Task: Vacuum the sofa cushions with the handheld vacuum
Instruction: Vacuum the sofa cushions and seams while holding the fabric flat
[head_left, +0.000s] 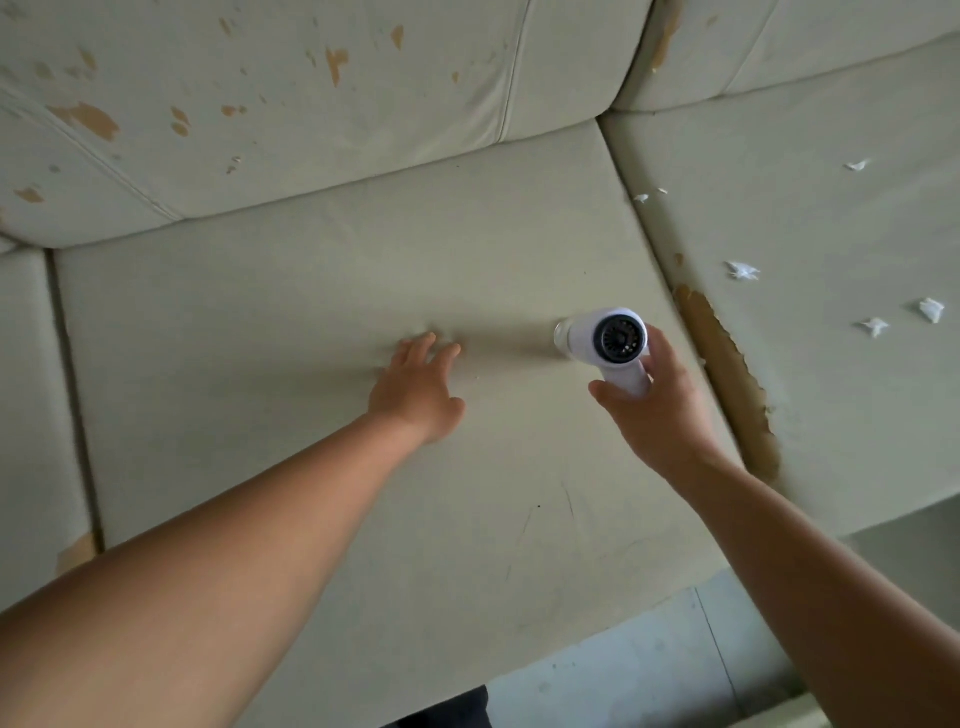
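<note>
A white handheld vacuum (602, 338) with a dark round rear grille points its clear nozzle down onto the middle seat cushion (291, 291). My right hand (660, 415) grips its handle from below. My left hand (421, 389) lies flat on the same cushion to the left of the vacuum, fingers spread, pressing the pale green cover into small wrinkles. Several white paper scraps (743, 271) lie on the right seat cushion (831, 234).
The back cushions (311, 104) show many peeled orange-brown patches. A torn brown strip (727, 364) runs along the seam between the middle and right cushions. Another seat cushion (26, 389) lies at the left. Grey tiled floor (649, 660) shows below the sofa's front edge.
</note>
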